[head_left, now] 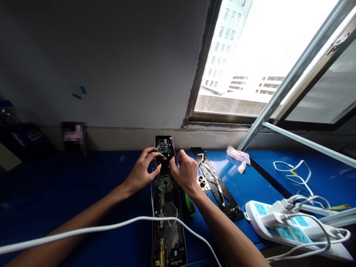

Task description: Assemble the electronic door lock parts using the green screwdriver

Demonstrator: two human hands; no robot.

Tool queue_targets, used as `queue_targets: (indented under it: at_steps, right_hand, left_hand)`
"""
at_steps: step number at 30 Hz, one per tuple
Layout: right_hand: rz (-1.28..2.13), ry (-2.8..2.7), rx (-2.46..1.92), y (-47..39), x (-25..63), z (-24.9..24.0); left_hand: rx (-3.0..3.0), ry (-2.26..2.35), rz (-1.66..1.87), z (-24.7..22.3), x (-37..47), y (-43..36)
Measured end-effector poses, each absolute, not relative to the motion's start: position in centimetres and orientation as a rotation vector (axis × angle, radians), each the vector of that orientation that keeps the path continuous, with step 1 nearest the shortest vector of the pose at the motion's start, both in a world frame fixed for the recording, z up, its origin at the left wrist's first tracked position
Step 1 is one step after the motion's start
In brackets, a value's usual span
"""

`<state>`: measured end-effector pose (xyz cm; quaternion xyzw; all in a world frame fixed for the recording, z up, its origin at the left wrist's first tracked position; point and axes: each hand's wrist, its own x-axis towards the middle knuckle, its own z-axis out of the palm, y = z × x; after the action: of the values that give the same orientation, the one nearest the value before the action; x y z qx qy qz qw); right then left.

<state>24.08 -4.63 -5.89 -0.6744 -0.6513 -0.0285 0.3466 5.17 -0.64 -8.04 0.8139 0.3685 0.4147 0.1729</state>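
A long, narrow opened housing (pixel 182 230) lies lengthwise before me, resembling an electronic door lock, with a circuit board (pixel 164 144) at its far end. A round part (pixel 165 183) sits mid-housing and a brass-coloured cylinder (pixel 162 250) at the near end. My left hand (pixel 142 168) reaches over the left edge, thumb and fingers apart, fingertips by a small pale connector (pixel 164 158) below the board. On the opposite side, my right hand (pixel 185 168) is closed, fingers curled and thumb on the housing's edge; anything pinched there is hidden.
Right of the housing lie a green-and-black handled tool (pixel 190 204), a black perforated plate (pixel 218 185) with wires, and a small metal plate (pixel 205 183). A white power strip (pixel 280 218) holds several plugs. A white cable (pixel 119 223) crosses the foreground above my forearms.
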Motion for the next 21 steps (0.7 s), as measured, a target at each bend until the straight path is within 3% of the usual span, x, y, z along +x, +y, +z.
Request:
queue_targets:
  at_steps: [7,17,21]
  right_hand:
    - [0.127,-1.786,-1.885,-3.5,26.9,-4.3]
    - [1.115,-2.357,-2.200,-3.9,29.4,-2.3]
    - [1.268,-2.375,-2.258,-3.7,28.0,-3.1]
  left_hand:
    - [2.308,1.039,1.173,-8.1,5.2,-0.6]
    - [2.302,1.040,1.169,-8.0,5.1,-0.6]
    - [2.303,1.032,1.175,-8.1,5.2,-0.7]
